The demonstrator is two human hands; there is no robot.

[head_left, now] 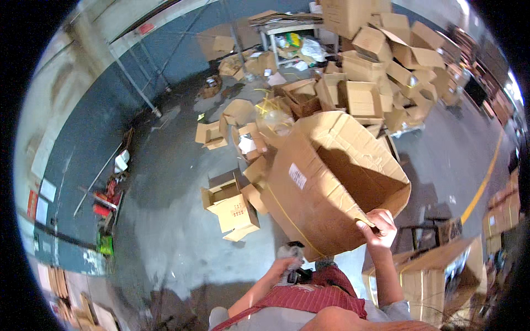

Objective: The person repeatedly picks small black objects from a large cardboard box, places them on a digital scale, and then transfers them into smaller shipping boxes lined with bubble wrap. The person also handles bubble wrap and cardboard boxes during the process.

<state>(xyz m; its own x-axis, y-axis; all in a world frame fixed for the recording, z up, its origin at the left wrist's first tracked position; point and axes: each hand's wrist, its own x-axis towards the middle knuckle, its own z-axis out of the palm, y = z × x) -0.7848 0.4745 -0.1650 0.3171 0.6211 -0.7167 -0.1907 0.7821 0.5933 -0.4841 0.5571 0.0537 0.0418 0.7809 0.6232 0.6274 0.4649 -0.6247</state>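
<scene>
A large open cardboard box (309, 198) stands tilted in front of me, with a white label on its side and a yellow strap line along it. My right hand (381, 229) is closed over the near right edge of the box, fingers curled around the rim. Beside the box's lower left corner, my left hand (286, 263) is closed around a grey and black hand-held tool (296, 246). Blur hides what kind of tool it is. The inside of the large box is mostly in shadow.
A smaller open carton (231, 208) lies left of the large box. Beyond rises a heap of cartons (381, 71), near a white table (295, 27) bearing flattened cardboard. Another big box (430, 281) stands at my lower right. Red tools (105, 207) lie along the left wall.
</scene>
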